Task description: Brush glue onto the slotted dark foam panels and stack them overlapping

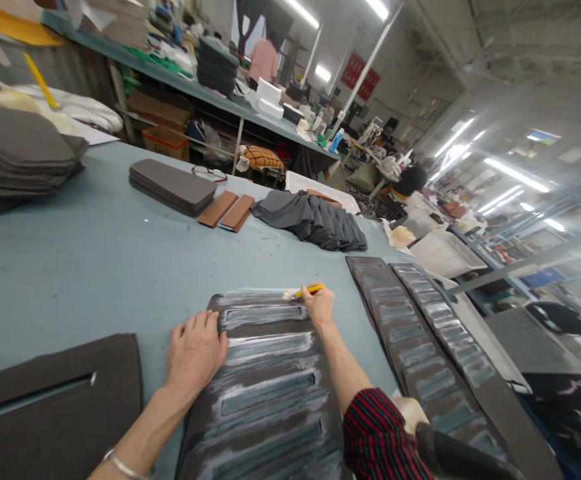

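A dark grey panel [265, 367] with several long slots lies before me, smeared with whitish wet streaks around the slots. My right hand [319, 305] is closed on a yellow-handled brush [311, 290], whose pale tip touches the panel's far edge near its right corner. Flat on the panel's left edge, near the far left corner, rests my left hand [196, 347], holding nothing. To the right lie more slotted dark panels [403, 327], overlapping and streaked the same way. Another dark panel [70, 400] with one narrow slot is at the lower left.
Along the table's [170, 267] far side are a stack of dark pieces [170, 183], two brown strips [228, 210], glasses [209, 173] and fanned grey pieces [310, 220]. A tall dark stack [15, 157] stands at left. A dark cylinder [455, 453] is at lower right.
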`<state>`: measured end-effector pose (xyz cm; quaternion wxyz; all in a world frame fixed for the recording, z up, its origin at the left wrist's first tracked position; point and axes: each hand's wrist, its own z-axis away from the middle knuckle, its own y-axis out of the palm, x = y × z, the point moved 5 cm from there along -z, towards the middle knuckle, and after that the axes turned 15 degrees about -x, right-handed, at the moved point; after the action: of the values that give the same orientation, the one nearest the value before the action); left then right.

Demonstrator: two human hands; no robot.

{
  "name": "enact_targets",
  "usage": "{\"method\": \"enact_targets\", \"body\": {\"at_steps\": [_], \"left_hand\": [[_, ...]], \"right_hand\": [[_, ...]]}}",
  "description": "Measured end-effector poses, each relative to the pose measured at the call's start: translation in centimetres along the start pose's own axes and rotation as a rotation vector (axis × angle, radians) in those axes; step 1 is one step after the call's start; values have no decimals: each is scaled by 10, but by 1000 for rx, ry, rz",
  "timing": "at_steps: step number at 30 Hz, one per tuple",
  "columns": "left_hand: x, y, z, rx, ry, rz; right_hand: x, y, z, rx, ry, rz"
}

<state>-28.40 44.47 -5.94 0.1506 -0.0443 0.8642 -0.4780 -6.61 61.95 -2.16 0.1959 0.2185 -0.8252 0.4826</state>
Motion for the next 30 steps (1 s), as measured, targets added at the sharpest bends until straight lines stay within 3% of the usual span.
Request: {"method": "enact_targets", "body": {"at_steps": [3,7,11,15,19,23,25,27,30], "left_hand": [[0,0,0,-6,1,-6],[-1,1,1,2,2,-7],[0,1,2,10,-13,-2],[1,1,2,5,-38,39],[2,0,2,10,-58,60],[2,0,2,7,-79,70],[2,0,2,12,-85,70],[2,0,2,15,-90,68],[2,-1,3,10,-88,67]], "right_hand": [[-20,-13,-15,-51,-16,48],[-23,-12,-13,-17,-15,8],[-28,-17,-14,-62,4,90],[-20,-17,-14,-40,-36,98],[23,-4,6,-39,-49,9],[93,32,46,176,-39,-328],[119,47,60,251,-42,-383],[132,55,65,239,-49,-302],[135,52,64,111,-94,-155]]}}
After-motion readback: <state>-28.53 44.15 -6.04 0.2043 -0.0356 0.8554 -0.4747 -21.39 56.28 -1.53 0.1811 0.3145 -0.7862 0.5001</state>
